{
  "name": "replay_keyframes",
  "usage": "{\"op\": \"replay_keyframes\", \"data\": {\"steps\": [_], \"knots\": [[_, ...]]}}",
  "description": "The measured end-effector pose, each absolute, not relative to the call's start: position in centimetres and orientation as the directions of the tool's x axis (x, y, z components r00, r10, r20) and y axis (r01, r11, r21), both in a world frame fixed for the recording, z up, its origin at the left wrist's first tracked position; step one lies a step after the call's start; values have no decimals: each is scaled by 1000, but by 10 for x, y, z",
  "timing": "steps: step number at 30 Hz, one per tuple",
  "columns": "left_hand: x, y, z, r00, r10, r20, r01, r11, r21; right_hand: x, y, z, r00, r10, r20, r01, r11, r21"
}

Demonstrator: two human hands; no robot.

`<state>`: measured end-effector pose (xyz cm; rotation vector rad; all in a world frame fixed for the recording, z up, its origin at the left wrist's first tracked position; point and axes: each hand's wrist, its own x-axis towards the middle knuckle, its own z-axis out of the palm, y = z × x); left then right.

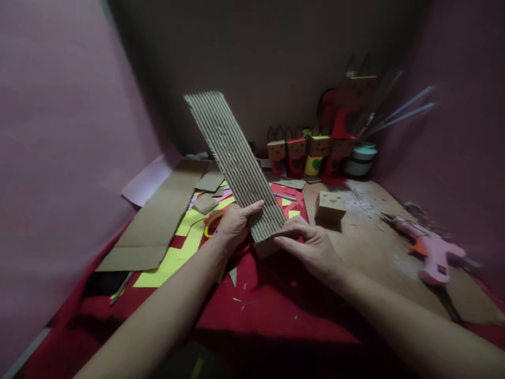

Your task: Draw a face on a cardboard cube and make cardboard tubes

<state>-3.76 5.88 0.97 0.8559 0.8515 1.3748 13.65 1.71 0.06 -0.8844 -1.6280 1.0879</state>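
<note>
A long strip of corrugated cardboard (pixel 232 158) stands tilted up and to the left above the table. My left hand (pixel 233 227) grips its lower left edge, thumb across the ridges. My right hand (pixel 311 246) pinches its lower right corner, fingers closed on the strip. Under the hands lie red paper (pixel 276 305) and yellow paper pieces (pixel 177 252). Yellow-handled scissors (pixel 211 223) peek out beside my left hand.
A flat brown cardboard sheet (pixel 158 221) lies at the left. A small cardboard box (pixel 330 206) sits on a brown board (pixel 374 247). A pink glue gun (pixel 430 252) lies at the right. Decorated cardboard figures (pixel 303 152) and a round tub (pixel 361 160) stand at the back.
</note>
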Motion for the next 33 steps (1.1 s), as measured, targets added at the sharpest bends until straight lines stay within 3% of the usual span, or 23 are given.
{"op": "replay_keyframes", "data": {"steps": [6, 13, 18, 23, 29, 33], "knots": [[-31, 52, 17, 44, 999, -22, -424, 39, 905, 132, 24, 1, -261, 963, 71, -5, 73, -997], [-33, 47, 16, 269, 962, 48, -373, 58, 926, 130, 26, 4, -187, 982, -5, -70, -18, -997], [-33, 47, 14, 364, 932, 6, -405, 153, 901, 130, 29, 5, -152, 988, -18, -146, -41, -988], [-30, 46, 15, 391, 920, -20, -370, 177, 912, 131, 34, 2, -141, 988, -66, -152, -88, -984], [-34, 51, 6, 420, 907, 23, -246, 89, 965, 126, 36, 7, -157, 979, -134, -146, -157, -977], [-32, 51, 9, 336, 942, -28, -283, 129, 950, 120, 42, 11, -182, 973, -142, -113, -164, -980]]}}
